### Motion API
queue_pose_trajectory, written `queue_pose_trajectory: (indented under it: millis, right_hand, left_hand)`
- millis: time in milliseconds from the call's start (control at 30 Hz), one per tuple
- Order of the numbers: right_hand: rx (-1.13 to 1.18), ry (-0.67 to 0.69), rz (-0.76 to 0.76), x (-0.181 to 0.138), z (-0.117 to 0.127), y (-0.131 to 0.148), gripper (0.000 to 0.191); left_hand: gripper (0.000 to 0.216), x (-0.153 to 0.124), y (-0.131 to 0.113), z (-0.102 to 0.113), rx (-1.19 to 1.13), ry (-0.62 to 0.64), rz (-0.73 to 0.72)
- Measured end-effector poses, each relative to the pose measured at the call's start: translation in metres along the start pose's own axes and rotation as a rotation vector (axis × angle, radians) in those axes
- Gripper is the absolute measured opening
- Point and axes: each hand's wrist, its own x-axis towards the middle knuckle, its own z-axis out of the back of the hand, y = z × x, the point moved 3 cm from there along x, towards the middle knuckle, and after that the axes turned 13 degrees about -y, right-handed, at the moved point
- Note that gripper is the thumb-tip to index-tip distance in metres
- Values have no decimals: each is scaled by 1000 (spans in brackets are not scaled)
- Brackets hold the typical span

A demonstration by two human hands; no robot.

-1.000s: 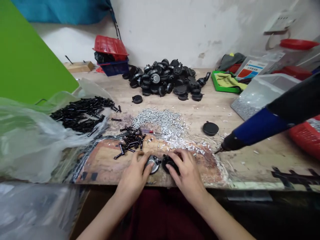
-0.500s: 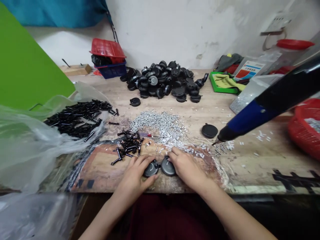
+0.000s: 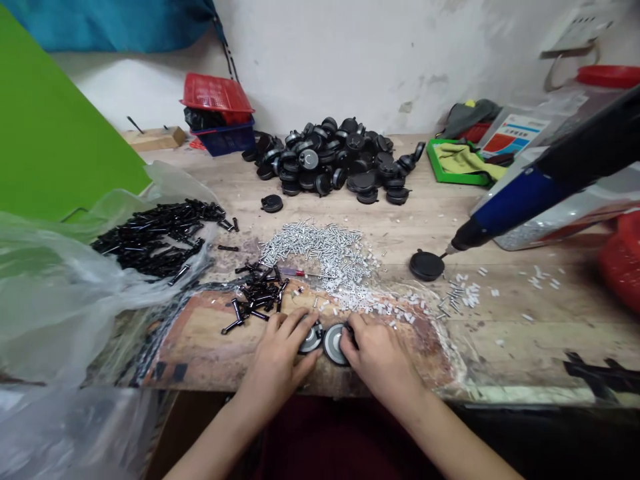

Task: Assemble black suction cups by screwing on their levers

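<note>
My left hand [image 3: 280, 353] rests at the front edge of the bench with its fingers curled on a round black part with a grey face [image 3: 311, 337]. Right beside it, my right hand [image 3: 376, 352] grips a second round part [image 3: 334, 344], tilted up so its grey face shows. The two parts touch each other between my hands. A small heap of black pins [image 3: 255, 295] lies just behind my left hand. A spread of small silver screws [image 3: 320, 252] lies behind both hands.
A big pile of black round parts [image 3: 336, 160] sits at the back. A clear bag with black pins [image 3: 155, 230] lies left. A blue and black power screwdriver [image 3: 540, 183] hangs from the right, tip by a lone black disc [image 3: 427, 265]. Red baskets [image 3: 219, 93] stand beyond.
The right-hand part has tipped up to show its grey face against the left one. The hanging screwdriver has swung back and up, its tip now near the lone disc.
</note>
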Motion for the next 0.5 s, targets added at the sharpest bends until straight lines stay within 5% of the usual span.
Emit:
queue_pose_trajectory:
  millis: [167, 367, 500]
  right_hand:
    - [49, 0, 24, 6, 11, -5, 17]
    - [123, -178, -17, 38, 33, -24, 18]
    - [101, -176, -4, 58, 31, -28, 19]
  left_hand:
    - [60, 4, 7, 10, -31, 24, -7]
    - [30, 51, 35, 44, 186, -233, 26]
    - [29, 80, 56, 45, 407, -73, 11]
